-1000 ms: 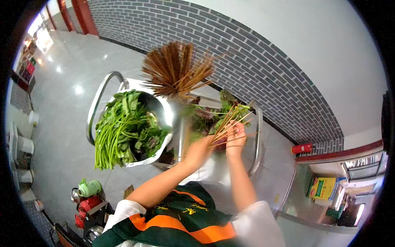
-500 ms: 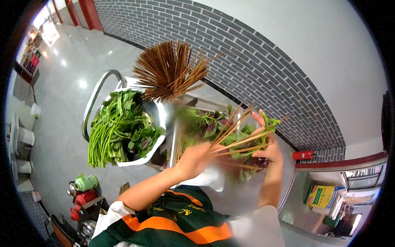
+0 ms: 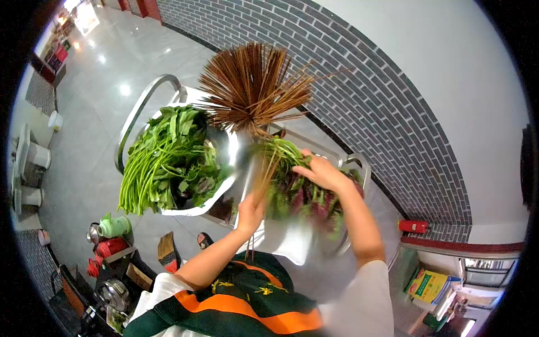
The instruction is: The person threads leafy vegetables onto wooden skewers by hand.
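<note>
My left hand (image 3: 251, 214) is closed around several thin bamboo skewers (image 3: 266, 178), their upper parts smeared by motion. At the tray on the right, my right hand (image 3: 324, 173) has its thumb and fingers on a bunch of green leafy stems (image 3: 287, 149). Below that hand lie red-and-green leafy vegetables (image 3: 300, 199), partly blurred. Beyond both hands, a big fanned-out bundle of brown skewers (image 3: 247, 84) stands upright. To the left, a white-lined basin (image 3: 197, 210) is heaped with long-stemmed greens (image 3: 151, 163).
A curved metal handle (image 3: 135, 115) rises beside the basin, and another metal handle (image 3: 366, 168) is at the right. On the lower left stand a green kettle (image 3: 115, 226) and red items (image 3: 109, 247). A brick wall (image 3: 393, 112) runs behind, with a fire extinguisher (image 3: 413, 226) low down.
My right hand has moved left and down onto the tray with the greens. My left hand has drawn back slightly, its skewers swinging from pointing right to pointing up and away.
</note>
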A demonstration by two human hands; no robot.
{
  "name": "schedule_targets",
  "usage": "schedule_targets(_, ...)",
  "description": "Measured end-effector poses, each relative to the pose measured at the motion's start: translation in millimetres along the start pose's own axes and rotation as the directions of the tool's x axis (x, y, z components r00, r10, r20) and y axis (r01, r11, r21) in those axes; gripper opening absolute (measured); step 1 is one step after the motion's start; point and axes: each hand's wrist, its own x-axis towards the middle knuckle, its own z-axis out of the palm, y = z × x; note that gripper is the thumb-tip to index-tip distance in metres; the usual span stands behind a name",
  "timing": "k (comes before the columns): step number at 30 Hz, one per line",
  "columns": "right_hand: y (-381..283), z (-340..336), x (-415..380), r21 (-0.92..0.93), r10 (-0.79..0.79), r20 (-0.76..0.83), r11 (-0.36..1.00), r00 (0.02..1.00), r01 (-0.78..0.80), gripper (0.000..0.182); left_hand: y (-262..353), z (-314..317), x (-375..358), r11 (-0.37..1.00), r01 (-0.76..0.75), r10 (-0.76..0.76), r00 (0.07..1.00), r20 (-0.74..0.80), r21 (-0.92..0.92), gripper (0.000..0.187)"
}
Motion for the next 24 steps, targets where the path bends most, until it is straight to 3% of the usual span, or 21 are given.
schedule_targets(1, 1, 12, 14, -0.001, -0.007, 0.004, 1.0, 1.0, 0.007, 0.052, -2, 0, 4, 0.998, 0.028, -0.025, 0.998, -0.061, 0.048, 0.025)
schedule_targets(3, 11, 42, 43, -0.178, -0.237, -0.346, 0.966, 0.908, 0.185, 0.048, -11, 1, 7, 0.997, 0.047, -0.043, 0.996, -0.077, 0.056, 0.022)
schedule_targets(5, 10, 54, 51, -0.196, -0.215, -0.364, 0.969, 0.906, 0.151, 0.049, -28, 4, 12, 0.953, 0.042, -0.005, 0.992, -0.124, 0.299, 0.021)
schedule_targets(6, 7, 57, 48, -0.212, -0.211, -0.423, 0.969, 0.881, 0.13, 0.052, -27, 4, 12, 0.96, 0.14, -0.11, 0.985, -0.134, 0.242, 0.024)
schedule_targets(7, 4, 58, 46, -0.226, -0.208, -0.478, 0.968, 0.853, 0.11, 0.055, -32, 5, 13, 0.96, 0.144, -0.112, 0.983, -0.143, 0.24, 0.024)
schedule_targets(8, 7, 56, 37, -0.2, -0.14, -0.428, 0.978, 0.893, 0.057, 0.068, -40, 7, 12, 0.96, 0.145, -0.116, 0.984, -0.133, 0.238, 0.025)
schedule_targets(9, 10, 55, 27, -0.333, -0.14, -0.423, 0.943, 0.895, -0.01, 0.084, -45, 9, 11, 0.961, 0.146, -0.12, 0.985, -0.121, 0.235, 0.026)
schedule_targets(13, 38, 59, -1, -0.386, -0.002, -0.339, 0.912, 0.941, -0.138, 0.088, -34, 12, 13, 0.921, 0.175, -0.137, 0.982, -0.133, 0.347, 0.029)
schedule_targets(15, 49, 72, -9, 0.074, 0.147, -0.325, 0.989, 0.934, -0.13, 0.085, -32, 13, 14, 0.919, 0.167, -0.135, 0.984, -0.112, 0.356, 0.03)
schedule_targets(17, 35, 94, -14, 0.178, 0.242, -0.382, 0.966, 0.892, -0.186, 0.078, -29, 15, 13, 0.948, 0.204, -0.179, 0.976, -0.123, 0.243, 0.031)
schedule_targets(19, 33, 134, -8, 0.37, 0.319, -0.475, 0.918, 0.82, -0.143, 0.078, -47, 22, 14, 0.959, 0.157, -0.128, 0.983, -0.135, 0.237, 0.03)
schedule_targets(21, 29, 158, 1, 0.444, 0.394, -0.502, 0.881, 0.77, -0.161, 0.076, -57, 26, 14, 0.974, 0.203, -0.183, 0.966, -0.183, 0.1, 0.028)
schedule_targets(23, 33, 163, 1, 0.478, 0.398, -0.533, 0.87, 0.746, -0.123, 0.072, -57, 24, 12, 0.972, 0.164, -0.134, 0.974, -0.181, 0.166, 0.029)
schedule_targets(24, 30, 152, -4, 0.412, 0.379, -0.542, 0.898, 0.75, -0.156, 0.071, -55, 20, 14, 0.964, 0.125, -0.083, 0.98, -0.183, 0.233, 0.031)
